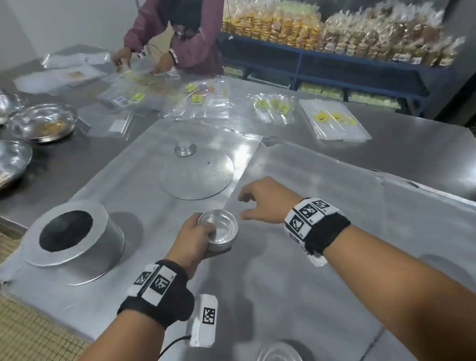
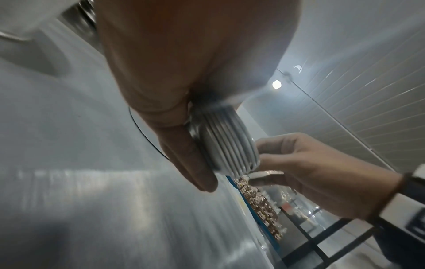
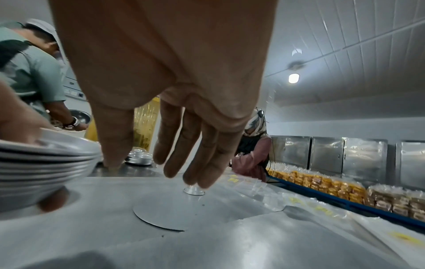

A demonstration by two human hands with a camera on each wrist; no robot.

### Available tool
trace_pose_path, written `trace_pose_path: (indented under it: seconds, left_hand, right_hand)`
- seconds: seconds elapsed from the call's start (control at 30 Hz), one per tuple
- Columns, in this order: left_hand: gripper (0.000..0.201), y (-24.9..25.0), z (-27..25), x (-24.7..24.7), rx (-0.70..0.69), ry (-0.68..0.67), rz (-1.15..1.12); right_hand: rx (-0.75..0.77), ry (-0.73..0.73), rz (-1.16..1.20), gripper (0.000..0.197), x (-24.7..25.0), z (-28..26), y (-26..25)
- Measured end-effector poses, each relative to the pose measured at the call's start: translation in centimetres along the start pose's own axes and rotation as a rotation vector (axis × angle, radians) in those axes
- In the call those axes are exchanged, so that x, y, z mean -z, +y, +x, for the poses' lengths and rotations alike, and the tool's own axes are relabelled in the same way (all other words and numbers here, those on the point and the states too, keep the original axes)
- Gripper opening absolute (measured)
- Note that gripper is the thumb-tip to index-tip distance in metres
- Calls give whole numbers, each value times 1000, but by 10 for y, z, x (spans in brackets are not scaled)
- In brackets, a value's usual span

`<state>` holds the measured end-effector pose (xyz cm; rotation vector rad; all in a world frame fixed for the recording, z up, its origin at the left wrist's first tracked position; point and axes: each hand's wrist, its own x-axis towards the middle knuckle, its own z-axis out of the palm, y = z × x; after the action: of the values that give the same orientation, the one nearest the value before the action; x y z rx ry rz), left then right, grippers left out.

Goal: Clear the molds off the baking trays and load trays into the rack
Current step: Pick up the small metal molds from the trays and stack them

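Holding 1 mold stack [image 1: 219, 231], left hand [image 1: 191, 238]; right hand [image 1: 263, 204] empty.

No legible text; wristbands [image 1: 310, 215] carry only square code markers; bag labels [image 1: 138, 97] too blurred.

The steel counter [image 1: 395, 155] carries baking trays [image 1: 305, 273] lying flat side by side. Along its left edge stand metal bowls [image 1: 42, 121]. Toward the far edge lie clear plastic bags [image 1: 334, 124] with yellow labels, spread flat and overlapping.
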<state>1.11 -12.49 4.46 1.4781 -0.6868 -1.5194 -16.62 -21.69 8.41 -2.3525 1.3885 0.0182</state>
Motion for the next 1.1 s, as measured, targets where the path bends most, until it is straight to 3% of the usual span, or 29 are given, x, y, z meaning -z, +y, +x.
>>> trace_pose_path:
  seconds: [0.2,0.47,0.63,0.87,1.1]
  left_hand:
    - [27,9,42,57,-9,131,-101]
    - [26,1,89,102,1,244,-185]
    - [21,-11,118,126,28,292,-115]
    - [28,-24,146,139,76,275,60]
    - [26,-28,150,141,63,265,104]
  right_hand:
    - [-50,48,79,43,-5,114,-28]
    - [-166,21,-94,55,-25,282,-20]
    - [-191,37,-168,52,-45,355,-22]
    - [-236,34,-227,66,-73,417,-24]
    - [-258,93,-174,69,-77,413,-31]
